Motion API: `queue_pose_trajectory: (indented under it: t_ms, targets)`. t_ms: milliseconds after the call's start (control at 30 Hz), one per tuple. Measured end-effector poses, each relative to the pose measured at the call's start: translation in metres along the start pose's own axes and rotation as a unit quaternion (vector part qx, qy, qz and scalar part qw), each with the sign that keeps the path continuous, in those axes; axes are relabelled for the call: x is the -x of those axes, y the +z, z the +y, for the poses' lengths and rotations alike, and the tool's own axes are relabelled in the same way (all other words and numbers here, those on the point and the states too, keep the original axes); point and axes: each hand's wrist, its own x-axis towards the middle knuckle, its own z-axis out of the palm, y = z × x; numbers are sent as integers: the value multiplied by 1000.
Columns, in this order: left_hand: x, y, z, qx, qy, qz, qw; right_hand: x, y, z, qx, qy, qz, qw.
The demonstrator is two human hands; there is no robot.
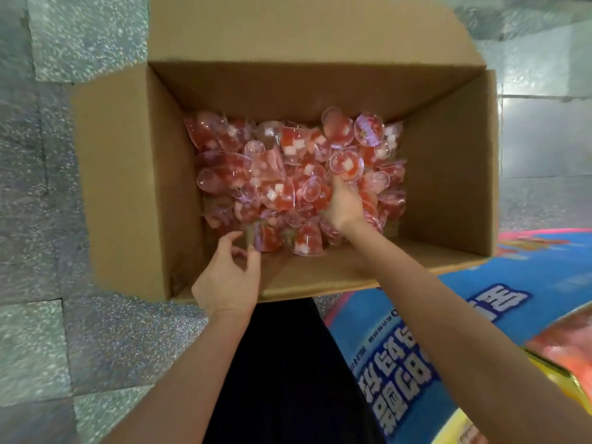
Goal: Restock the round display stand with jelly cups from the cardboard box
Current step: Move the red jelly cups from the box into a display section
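While both bare arms reached down into the cardboard box [128, 174], the jelly cups [288, 174] lay heaped across its floor, a loose jumble of small clear plastic cups filled with red jelly and white cubes, some tipped on their sides, some upside down with their round transparent bases showing. The box stood with its flaps folded outward on a pale, speckled tiled floor [38, 331], and the cups covered most of its bottom, leaving a bare strip of cardboard along the near wall. The right hand [342, 206] was deep in the pile with its fingers curled down among the cups, gripping some of them, though how many could not be told. The left hand [229, 270] hovered at the near left corner, its thumb and fingers bent toward a single cup at the edge of the heap; whether it actually pinched that cup could not be told. Just beside the box on the right lay the round display stand [480, 315], blue with white lettering and a pink rim, with red cups blurred at its far right edge.
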Motion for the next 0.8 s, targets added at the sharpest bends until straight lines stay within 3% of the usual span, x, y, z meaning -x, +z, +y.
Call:
queue_pose_trajectory:
  t_ms: [233, 333, 400, 500, 567, 667, 733, 800]
  targets:
    - [0, 4, -2, 22, -10, 10, 1000, -2, -9, 14, -95, -30, -7, 995]
    - [0, 2, 2, 38, -13, 5, 999, 19, -17, 7, -218, 14, 11, 976]
    - [0, -1, 3, 43, -5, 0, 999, 37, -20, -7, -359, 84, -24, 929]
    - [3, -4, 3, 45, 43, -12, 998, 58, -14, -27, -580, 154, -199, 775]
    - [6, -7, 2, 41, 96, -16, 994, 64, -7, -37, -633, 158, -303, 695]
    - [8, -11, 3, 20, 123, -28, 992, 71, 2, -50, -625, 159, -384, 661]
    - [8, -12, 5, 21, 75, -42, 996, 72, 8, -55, -618, 154, -408, 654]
    - [8, -10, 6, 35, 29, -37, 998, 68, 11, -57, -567, 145, -433, 686]
